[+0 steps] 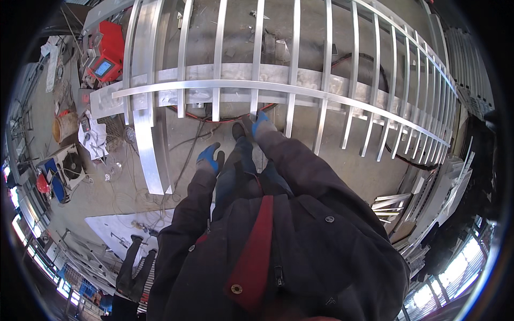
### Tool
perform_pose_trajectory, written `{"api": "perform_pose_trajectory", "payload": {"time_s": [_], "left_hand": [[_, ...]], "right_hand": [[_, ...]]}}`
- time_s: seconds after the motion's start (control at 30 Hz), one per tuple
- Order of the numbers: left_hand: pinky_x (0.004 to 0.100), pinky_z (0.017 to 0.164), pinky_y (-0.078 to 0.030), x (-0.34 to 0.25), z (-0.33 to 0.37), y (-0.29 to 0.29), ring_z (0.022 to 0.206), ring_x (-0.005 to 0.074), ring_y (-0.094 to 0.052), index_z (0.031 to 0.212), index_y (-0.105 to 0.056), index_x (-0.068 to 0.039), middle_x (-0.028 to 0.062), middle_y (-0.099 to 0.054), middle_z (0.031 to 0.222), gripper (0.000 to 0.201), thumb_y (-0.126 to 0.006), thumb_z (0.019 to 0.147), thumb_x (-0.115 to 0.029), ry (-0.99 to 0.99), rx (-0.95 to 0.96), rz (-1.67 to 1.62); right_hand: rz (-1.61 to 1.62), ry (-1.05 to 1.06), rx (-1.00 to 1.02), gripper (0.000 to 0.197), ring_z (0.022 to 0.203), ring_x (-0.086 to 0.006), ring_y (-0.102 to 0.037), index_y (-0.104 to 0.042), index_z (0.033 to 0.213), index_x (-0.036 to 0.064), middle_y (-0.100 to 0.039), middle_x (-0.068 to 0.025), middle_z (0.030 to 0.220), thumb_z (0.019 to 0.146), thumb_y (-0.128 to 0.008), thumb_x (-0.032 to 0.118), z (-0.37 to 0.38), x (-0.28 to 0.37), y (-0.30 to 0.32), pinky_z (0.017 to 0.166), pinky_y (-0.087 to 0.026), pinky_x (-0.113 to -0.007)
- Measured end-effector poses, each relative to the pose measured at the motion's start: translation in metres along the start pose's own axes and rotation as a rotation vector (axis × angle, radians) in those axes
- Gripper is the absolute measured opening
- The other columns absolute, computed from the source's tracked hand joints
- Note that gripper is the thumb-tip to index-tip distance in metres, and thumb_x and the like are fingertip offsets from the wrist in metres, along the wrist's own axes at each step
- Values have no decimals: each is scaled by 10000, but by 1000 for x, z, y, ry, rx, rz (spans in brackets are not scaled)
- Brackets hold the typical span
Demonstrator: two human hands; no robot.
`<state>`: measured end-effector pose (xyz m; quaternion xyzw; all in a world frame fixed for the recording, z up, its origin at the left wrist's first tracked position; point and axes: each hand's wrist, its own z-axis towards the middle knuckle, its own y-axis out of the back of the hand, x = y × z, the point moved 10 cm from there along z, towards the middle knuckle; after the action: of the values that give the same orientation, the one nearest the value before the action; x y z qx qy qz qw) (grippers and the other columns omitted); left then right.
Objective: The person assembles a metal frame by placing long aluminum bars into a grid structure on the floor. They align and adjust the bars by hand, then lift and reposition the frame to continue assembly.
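A long silver metal railing frame (310,93) lies across the supports in front of me, with many parallel bars joined to a lengthwise rail. My right hand (262,124), in a blue and dark glove, is closed at the near end of one metal bar (255,99); its fingers are partly hidden. My left hand (209,158), gloved alike, hangs below the frame with fingers and thumb apart and holds nothing. Under the bars runs a broad flat metal beam (235,71).
A red machine with a small screen (106,65) stands at the left. A wide metal profile (151,155) juts toward me left of my left hand. Cables (193,144) cross the floor. Metal strips (393,202) lie at right. Another person's dark-clad legs (131,265) show at lower left.
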<state>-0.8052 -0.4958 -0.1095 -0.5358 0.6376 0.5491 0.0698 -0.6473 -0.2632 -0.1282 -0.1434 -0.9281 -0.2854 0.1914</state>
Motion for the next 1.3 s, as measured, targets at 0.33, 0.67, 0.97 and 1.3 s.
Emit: {"api": "perform_pose_trajectory", "payload": {"time_s": [0.33,0.67,0.97,1.3], "left_hand": [[430,1034,-510,8,26,15,1206,367,-657,1303,-665,-43,213,-697,1271,456,-679,923,-293,133,16,-20],[434,1029,-509,27,114,1,1257,357,-627,1439,-542,-25,249,-645,1347,654,-714,920,-385,205,-59,-144],[498,939,-541,-16,146,7,1108,437,-675,1333,-582,-53,268,-699,1186,546,-655,938,-423,288,22,158],[497,874,-557,9,90,-13,1033,401,-709,1189,-629,-77,202,-732,1105,339,-659,943,-309,401,60,248]], "right_hand": [[37,-158,64,711,1252,-494,-593,-505,1395,-1,-609,-338,1338,967,-595,559,-22,-29,-41,1043,-466,-539],[9,-124,82,694,1184,-503,-623,-537,1331,-14,-652,-340,1243,955,-571,569,-29,-50,-66,1007,-488,-530],[-350,516,-494,700,1164,-430,-630,-537,1425,49,-638,-224,1307,924,-635,527,-34,56,88,993,-510,-513],[-793,674,-480,856,1460,-369,-381,-387,1548,97,-448,-169,1533,828,-737,401,40,75,76,1212,-242,-565]]}}
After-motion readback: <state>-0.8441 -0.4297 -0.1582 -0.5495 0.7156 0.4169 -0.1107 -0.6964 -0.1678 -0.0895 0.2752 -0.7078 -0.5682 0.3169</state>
